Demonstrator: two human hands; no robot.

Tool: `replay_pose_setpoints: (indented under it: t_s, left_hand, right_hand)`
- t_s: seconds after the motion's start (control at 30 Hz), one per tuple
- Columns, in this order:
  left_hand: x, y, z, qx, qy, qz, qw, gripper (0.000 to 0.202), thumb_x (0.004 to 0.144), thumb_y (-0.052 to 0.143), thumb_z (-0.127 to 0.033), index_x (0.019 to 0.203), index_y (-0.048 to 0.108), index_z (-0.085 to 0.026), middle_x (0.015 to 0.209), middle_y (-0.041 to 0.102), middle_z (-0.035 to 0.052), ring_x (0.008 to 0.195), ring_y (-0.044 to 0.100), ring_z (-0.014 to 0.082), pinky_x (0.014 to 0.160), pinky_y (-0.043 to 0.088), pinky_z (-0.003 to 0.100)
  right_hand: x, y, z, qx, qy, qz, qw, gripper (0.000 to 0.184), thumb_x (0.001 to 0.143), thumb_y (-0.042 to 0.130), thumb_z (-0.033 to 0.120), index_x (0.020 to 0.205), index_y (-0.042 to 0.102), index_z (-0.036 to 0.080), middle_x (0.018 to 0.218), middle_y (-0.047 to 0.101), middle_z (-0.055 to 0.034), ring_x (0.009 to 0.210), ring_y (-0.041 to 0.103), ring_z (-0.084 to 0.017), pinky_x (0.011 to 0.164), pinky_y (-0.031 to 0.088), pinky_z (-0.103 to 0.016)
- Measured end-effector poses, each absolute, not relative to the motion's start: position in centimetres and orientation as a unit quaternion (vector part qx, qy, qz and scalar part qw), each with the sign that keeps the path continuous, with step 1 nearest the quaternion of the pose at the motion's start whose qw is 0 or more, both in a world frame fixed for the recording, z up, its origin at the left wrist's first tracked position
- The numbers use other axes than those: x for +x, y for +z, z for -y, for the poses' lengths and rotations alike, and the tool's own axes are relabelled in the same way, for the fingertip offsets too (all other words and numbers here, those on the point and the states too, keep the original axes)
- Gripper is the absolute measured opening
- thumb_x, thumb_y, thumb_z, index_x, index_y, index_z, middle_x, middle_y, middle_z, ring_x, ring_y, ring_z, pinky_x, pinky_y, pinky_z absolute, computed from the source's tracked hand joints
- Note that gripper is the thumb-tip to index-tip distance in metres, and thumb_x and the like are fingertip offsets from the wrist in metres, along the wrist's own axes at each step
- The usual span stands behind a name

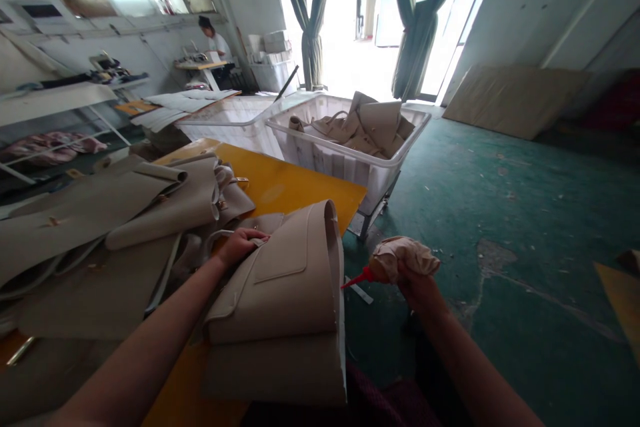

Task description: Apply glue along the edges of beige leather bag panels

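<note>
A beige leather-like bag body (280,287) with a stitched pocket patch lies at the near edge of the yellow table, its open end facing right. My left hand (243,247) is closed on the bag's far left edge, beside a thin strap; the fingertips are partly hidden. In my right hand (415,280) is a squeeze bottle (381,269) wrapped in a crumpled beige cloth (407,255). Its red pointed nozzle (357,277) touches or nearly touches the bag's right edge; I cannot tell which.
Several beige bag pieces (80,227) are piled along the left of the yellow table (300,177). Beyond it stands a white bin (345,157) full of bag pieces. A person (215,43) sits at a sewing table at the back. A board (515,100) leans by the right wall.
</note>
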State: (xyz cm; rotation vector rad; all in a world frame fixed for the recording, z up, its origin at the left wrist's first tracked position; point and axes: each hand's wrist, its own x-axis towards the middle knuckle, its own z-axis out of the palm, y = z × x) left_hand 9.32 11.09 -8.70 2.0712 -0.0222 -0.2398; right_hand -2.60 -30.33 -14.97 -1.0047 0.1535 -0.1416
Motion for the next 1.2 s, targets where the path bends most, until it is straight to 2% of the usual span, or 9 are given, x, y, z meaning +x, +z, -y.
replay_pose_setpoints:
  t_s: [0.13, 0.33, 0.5, 0.7, 0.87, 0.97, 1.1, 1.2]
  left_hand:
    - [9.3, -8.5, -10.9, 0.852, -0.108, -0.005, 0.513, 0.029, 0.047, 0.077, -0.044, 0.063, 0.082, -0.021, 0.077, 0.081, 0.0094, 0.076, 0.072, 0.0266, 0.077, 0.059, 0.035]
    - [9.2, -8.4, -10.7, 0.845, -0.112, -0.024, 0.522, 0.028, 0.044, 0.077, -0.042, 0.061, 0.081, -0.021, 0.073, 0.079, 0.0084, 0.071, 0.069, 0.0237, 0.073, 0.057, 0.032]
    - [9.2, -8.7, -10.9, 0.851, -0.108, -0.026, 0.513, 0.03, 0.044, 0.079, -0.043, 0.063, 0.081, -0.02, 0.078, 0.08, 0.0095, 0.078, 0.07, 0.0256, 0.073, 0.057, 0.031]
    - [9.5, -8.9, -11.0, 0.857, -0.104, -0.04, 0.504, 0.031, 0.04, 0.08, -0.042, 0.062, 0.08, -0.02, 0.078, 0.08, 0.0107, 0.08, 0.072, 0.0283, 0.073, 0.059, 0.032]
    - [9.4, -8.7, -10.7, 0.858, -0.099, -0.051, 0.501, 0.028, 0.039, 0.078, -0.041, 0.059, 0.077, -0.021, 0.073, 0.078, 0.0081, 0.078, 0.071, 0.0272, 0.078, 0.059, 0.034]
    - [9.3, -8.6, -10.6, 0.863, -0.099, -0.062, 0.492, 0.024, 0.041, 0.077, -0.038, 0.058, 0.075, -0.02, 0.071, 0.077, 0.0078, 0.079, 0.072, 0.0281, 0.08, 0.06, 0.035]
    - [9.2, -8.5, -10.4, 0.857, -0.095, -0.082, 0.5, 0.022, 0.041, 0.077, -0.034, 0.059, 0.074, -0.021, 0.068, 0.075, 0.0057, 0.078, 0.071, 0.0278, 0.076, 0.06, 0.034]
    - [9.4, -8.7, -10.6, 0.854, -0.1, -0.085, 0.504, 0.026, 0.039, 0.077, -0.034, 0.061, 0.074, -0.021, 0.066, 0.074, 0.0043, 0.075, 0.07, 0.0265, 0.071, 0.059, 0.031]
  right_hand:
    - [-4.2, -15.5, 30.2, -0.481, -0.061, -0.067, 0.872, 0.034, 0.07, 0.096, 0.029, 0.099, 0.077, 0.029, 0.111, 0.077, -0.0014, 0.105, 0.073, -0.026, 0.09, 0.063, -0.034]
    - [-6.5, -17.6, 30.0, -0.46, -0.075, -0.115, 0.877, 0.04, 0.066, 0.099, 0.026, 0.099, 0.078, 0.033, 0.107, 0.078, 0.0022, 0.098, 0.074, -0.023, 0.086, 0.065, -0.032]
    - [-8.9, -18.3, 29.3, -0.443, -0.071, -0.171, 0.877, 0.047, 0.059, 0.103, 0.032, 0.098, 0.077, 0.029, 0.104, 0.078, 0.0016, 0.096, 0.074, -0.023, 0.087, 0.065, -0.032]
    - [-11.9, -18.2, 28.3, -0.431, -0.083, -0.211, 0.873, 0.046, 0.058, 0.103, 0.033, 0.096, 0.077, 0.027, 0.102, 0.079, -0.0014, 0.1, 0.074, -0.026, 0.088, 0.065, -0.034]
    - [-13.9, -17.5, 27.4, -0.397, -0.075, -0.252, 0.879, 0.049, 0.051, 0.105, 0.031, 0.092, 0.079, 0.024, 0.096, 0.079, -0.0015, 0.087, 0.074, -0.023, 0.078, 0.065, -0.03]
    - [-15.2, -17.1, 27.1, -0.391, -0.063, -0.242, 0.886, 0.048, 0.052, 0.106, 0.033, 0.09, 0.077, 0.024, 0.095, 0.079, -0.0018, 0.085, 0.074, -0.023, 0.079, 0.065, -0.032]
    - [-16.8, -16.5, 26.8, -0.375, -0.048, -0.266, 0.887, 0.051, 0.052, 0.106, 0.034, 0.095, 0.079, 0.025, 0.096, 0.079, -0.0019, 0.09, 0.075, -0.026, 0.087, 0.065, -0.037]
    - [-17.6, -16.1, 26.6, -0.353, -0.037, -0.251, 0.901, 0.047, 0.055, 0.105, 0.037, 0.093, 0.079, 0.026, 0.093, 0.079, -0.0011, 0.084, 0.075, -0.024, 0.084, 0.065, -0.036]
